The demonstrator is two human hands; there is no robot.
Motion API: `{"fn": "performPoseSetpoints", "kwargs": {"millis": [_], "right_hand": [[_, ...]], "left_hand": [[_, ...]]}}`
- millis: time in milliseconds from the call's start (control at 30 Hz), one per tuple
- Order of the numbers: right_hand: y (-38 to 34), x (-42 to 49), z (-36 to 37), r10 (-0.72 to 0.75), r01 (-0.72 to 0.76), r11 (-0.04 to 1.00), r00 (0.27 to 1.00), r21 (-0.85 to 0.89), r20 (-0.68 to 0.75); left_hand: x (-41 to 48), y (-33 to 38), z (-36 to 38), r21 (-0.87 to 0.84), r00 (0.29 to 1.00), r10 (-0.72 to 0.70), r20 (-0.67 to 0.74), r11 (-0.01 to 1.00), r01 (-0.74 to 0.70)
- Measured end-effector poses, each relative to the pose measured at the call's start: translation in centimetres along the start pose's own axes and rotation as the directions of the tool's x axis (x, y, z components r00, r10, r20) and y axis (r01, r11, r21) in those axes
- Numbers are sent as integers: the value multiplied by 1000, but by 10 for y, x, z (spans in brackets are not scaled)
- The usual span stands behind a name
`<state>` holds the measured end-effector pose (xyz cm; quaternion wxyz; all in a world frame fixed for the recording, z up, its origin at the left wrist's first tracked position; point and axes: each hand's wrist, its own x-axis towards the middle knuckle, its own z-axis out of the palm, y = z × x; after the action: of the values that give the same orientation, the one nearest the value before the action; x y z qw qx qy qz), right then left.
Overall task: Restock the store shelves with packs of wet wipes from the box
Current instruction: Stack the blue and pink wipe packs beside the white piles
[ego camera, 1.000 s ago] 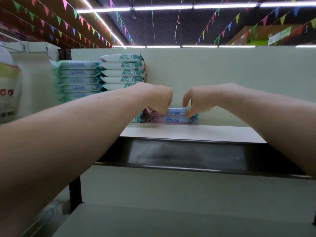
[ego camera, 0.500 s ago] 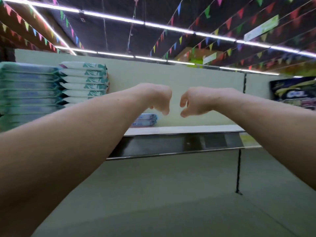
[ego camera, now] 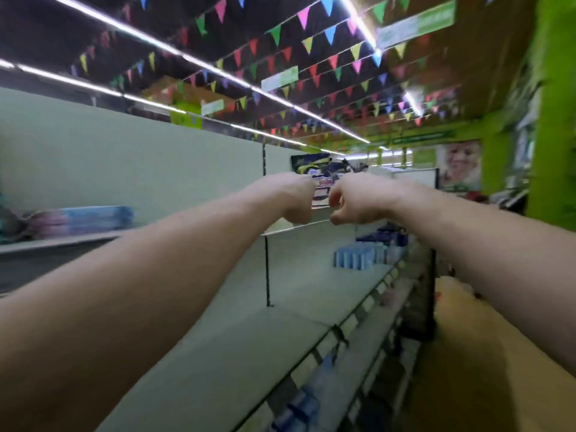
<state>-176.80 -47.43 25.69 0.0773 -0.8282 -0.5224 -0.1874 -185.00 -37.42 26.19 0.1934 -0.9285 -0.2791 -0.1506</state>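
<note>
1. Both of our arms reach out at mid-view: our left hand [ego camera: 293, 199] and right hand [ego camera: 353, 202] hang near each other without touching, fingers curled under, gripping nothing.
2. We face a pale shelving unit [ego camera: 140, 157] whose back panel fills the left half. Its lower shelf [ego camera: 249, 347] runs away to the right.
3. At the right edge we see a green pillar [ego camera: 551, 120] rising beside the tan floor [ego camera: 498, 353].
4. Strings of coloured bunting [ego camera: 311, 42] and light strips [ego camera: 124, 96] cross the dark ceiling above us.
5. The packs of wet wipes [ego camera: 87, 218], blurred, lie stacked on the upper shelf [ego camera: 62, 241] at the far left, well apart from both hands.
6. Blue packs [ego camera: 353, 258] sit farther along, below our right hand; we cannot tell what they are.
</note>
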Motion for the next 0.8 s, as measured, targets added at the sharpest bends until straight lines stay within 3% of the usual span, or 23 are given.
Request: {"fn": "performPoseSetpoints", "kwargs": {"millis": [367,633,800], "right_hand": [[139,-164,-12,369,-365,929,922,-50,120],[239,-324,-11,562,-538,827,799,-163,212],[292,-425,-6,681,-640,732,679,-233,274]], "left_hand": [[-29,207,-27,-124,922,387,-29,914,-387],[-81,391,-38,-265,792,611,8,765,-587],[-126,503,-41,-297,706,708,17,678,-672]]}}
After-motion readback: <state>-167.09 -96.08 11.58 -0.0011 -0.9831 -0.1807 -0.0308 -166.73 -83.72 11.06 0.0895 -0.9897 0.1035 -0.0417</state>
